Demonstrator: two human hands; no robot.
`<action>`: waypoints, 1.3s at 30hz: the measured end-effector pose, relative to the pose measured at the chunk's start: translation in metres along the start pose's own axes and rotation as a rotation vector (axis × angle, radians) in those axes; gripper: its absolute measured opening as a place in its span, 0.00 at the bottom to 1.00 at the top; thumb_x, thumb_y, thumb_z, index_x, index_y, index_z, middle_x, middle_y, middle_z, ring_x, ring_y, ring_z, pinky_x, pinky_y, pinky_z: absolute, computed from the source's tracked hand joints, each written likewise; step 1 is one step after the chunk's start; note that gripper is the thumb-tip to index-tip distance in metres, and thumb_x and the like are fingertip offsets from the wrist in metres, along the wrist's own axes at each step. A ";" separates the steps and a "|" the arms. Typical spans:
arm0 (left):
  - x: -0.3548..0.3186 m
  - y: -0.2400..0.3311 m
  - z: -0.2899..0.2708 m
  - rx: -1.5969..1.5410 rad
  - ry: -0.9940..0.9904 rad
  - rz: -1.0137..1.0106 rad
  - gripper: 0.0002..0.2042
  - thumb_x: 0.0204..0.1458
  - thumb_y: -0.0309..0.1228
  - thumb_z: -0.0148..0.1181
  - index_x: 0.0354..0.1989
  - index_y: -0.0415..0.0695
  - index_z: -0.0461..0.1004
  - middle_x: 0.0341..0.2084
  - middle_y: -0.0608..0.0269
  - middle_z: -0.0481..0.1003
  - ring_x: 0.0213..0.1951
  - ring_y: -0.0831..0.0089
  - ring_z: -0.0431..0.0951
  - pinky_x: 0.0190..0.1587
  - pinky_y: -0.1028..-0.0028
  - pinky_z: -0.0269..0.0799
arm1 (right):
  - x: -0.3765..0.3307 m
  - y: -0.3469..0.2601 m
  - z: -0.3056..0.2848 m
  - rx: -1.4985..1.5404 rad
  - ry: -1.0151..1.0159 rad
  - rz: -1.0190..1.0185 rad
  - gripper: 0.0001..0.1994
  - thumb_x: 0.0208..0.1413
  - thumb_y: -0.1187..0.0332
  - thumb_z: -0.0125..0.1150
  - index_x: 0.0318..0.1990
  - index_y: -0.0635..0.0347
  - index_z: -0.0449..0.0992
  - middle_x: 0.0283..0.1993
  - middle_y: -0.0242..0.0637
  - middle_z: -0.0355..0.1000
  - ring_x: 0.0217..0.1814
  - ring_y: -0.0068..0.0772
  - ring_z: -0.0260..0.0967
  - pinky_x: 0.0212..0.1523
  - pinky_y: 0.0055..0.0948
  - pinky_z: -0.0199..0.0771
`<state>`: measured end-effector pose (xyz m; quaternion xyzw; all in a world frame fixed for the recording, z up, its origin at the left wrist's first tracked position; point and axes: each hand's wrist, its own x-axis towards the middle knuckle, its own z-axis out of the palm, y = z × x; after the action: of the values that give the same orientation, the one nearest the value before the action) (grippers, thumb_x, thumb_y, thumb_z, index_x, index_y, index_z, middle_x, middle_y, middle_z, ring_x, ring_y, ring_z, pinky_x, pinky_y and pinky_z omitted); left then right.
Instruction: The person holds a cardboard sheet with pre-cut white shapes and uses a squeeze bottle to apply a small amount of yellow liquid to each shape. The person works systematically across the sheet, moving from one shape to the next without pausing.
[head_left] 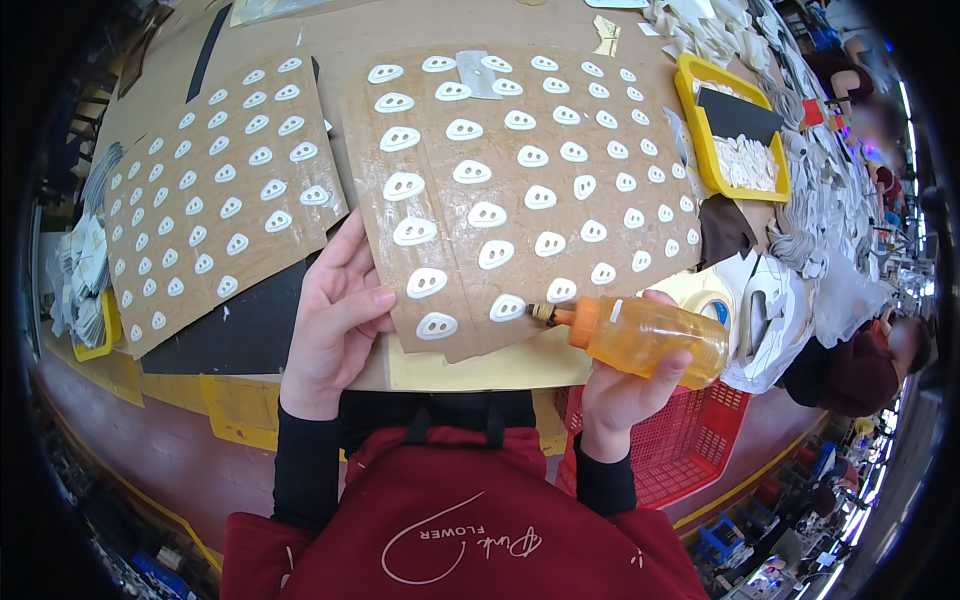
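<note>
A brown cardboard sheet (457,262) lies in front of me, covered with rows of small white snout-shaped pieces, each with two holes. My left hand (335,315) grips its left edge, thumb on top and fingers beneath. In my right hand (628,395) is a squeeze bottle (660,342) of amber liquid with an orange cap, tilted nearly flat and pointing left. Its dark nozzle tip (541,313) is at the right edge of a white snout-shaped piece (507,307) in the bottom row; whether they touch I cannot tell. A grey strip (478,75) lies on the sheet's far edge.
At left, a second cardboard sheet (215,190) of similar pieces rests over a black board (230,325). A yellow tray (697,120) holding white pieces stands far right, near piled grey fabric (800,220). A tape roll (712,308) lies beside the bottle. Below is a red basket (690,450).
</note>
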<state>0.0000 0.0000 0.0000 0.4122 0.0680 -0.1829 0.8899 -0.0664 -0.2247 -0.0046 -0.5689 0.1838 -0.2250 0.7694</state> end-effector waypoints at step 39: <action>0.000 0.002 0.003 -0.041 -0.022 0.001 0.37 0.40 0.18 0.52 0.61 0.37 0.42 0.56 0.53 0.56 0.53 0.66 0.65 0.43 0.75 0.73 | -0.012 -0.004 0.005 -0.148 -0.128 -0.213 0.33 0.45 0.40 0.49 0.45 0.65 0.60 0.43 0.37 0.60 0.42 0.32 0.66 0.42 0.31 0.69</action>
<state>0.0004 -0.0012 0.0036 0.3919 0.0616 -0.1856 0.8990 -0.0743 -0.2150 0.0010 -0.6535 0.0890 -0.2547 0.7072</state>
